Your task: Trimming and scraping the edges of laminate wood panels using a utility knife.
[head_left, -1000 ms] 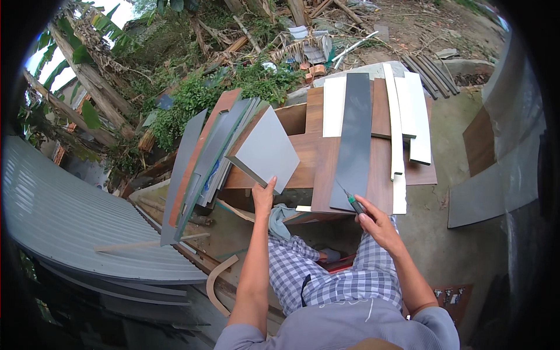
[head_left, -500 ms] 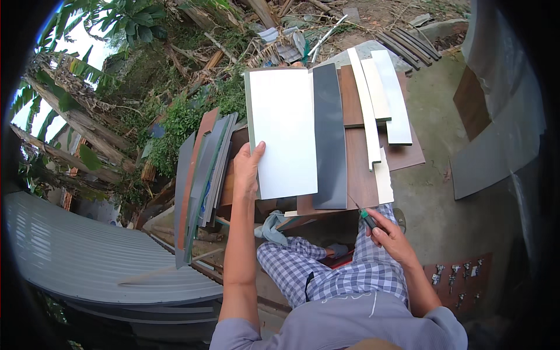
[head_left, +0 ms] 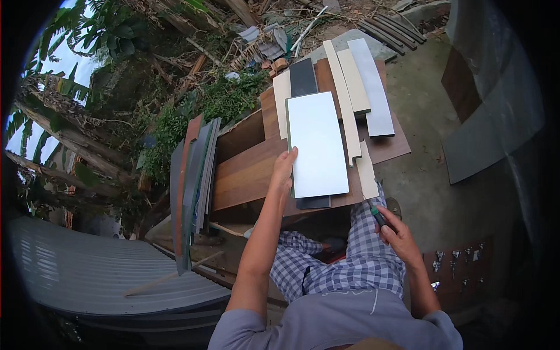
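One brown wood-grain surface spreads before the person, bearing a dark panel and pale strips. Over the dark panel's middle, hiding it, is the white panel; whether the two touch is hard to tell. The white panel looks stiff, fairly light and smooth enough to slip, with corners that might chip; a long edge seems the best place to hold. There the left hand is clamped, thumb on the face, its other fingers mostly out of sight behind. The right hand is closed around a slim tool with a green-and-black handle, near the person's knee; its thin tip is hard to make out.
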The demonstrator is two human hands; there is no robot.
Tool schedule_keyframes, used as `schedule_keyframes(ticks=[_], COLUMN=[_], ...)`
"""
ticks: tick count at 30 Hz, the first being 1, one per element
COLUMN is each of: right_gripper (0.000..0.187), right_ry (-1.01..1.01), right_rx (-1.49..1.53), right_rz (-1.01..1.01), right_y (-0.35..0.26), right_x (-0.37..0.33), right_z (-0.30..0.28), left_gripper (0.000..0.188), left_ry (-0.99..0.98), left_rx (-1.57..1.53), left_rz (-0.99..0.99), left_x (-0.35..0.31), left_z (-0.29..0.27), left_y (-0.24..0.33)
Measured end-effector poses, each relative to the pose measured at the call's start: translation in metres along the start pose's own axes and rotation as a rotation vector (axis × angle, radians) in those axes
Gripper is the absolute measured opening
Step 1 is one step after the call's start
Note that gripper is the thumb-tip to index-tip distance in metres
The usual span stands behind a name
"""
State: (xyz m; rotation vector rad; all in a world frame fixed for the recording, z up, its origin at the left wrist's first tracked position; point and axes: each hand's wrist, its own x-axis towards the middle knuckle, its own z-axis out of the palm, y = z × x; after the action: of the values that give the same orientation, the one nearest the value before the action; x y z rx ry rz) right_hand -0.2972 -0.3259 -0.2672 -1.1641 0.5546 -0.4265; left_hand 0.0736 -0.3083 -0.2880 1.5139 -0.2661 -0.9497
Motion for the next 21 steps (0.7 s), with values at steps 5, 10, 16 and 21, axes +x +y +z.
schedule_keyframes(ticks=[5, 10, 16, 21], right_gripper=[0.049, 0.050, 0.048, 0.049], right_ry=[-0.019, -0.054, -0.075, -0.093], right_rx=[-0.068, -0.046, -0.114, -0.079], right_rz=[-0.102, -0.019, 0.036, 0.043], right_y=[0.002, -0.003, 0.007, 0.008], right_x=[0.006, 0.005, 0.001, 0.002], right_z=[0.008, 0.015, 0.020, 0.032], left_gripper=[0.037, 0.038, 0.046, 0.047], left_ry=[0.092, 0.138, 0.226, 0.409], left_rx=[0.383, 0.520, 0.659, 0.918], left_rz=[0.216, 0.258, 0.331, 0.346], left_x=[-0.008, 0.007, 0.017, -0.001], left_z=[0.016, 0.003, 0.017, 0.037], left_y=[0.001, -0.016, -0.019, -0.011])
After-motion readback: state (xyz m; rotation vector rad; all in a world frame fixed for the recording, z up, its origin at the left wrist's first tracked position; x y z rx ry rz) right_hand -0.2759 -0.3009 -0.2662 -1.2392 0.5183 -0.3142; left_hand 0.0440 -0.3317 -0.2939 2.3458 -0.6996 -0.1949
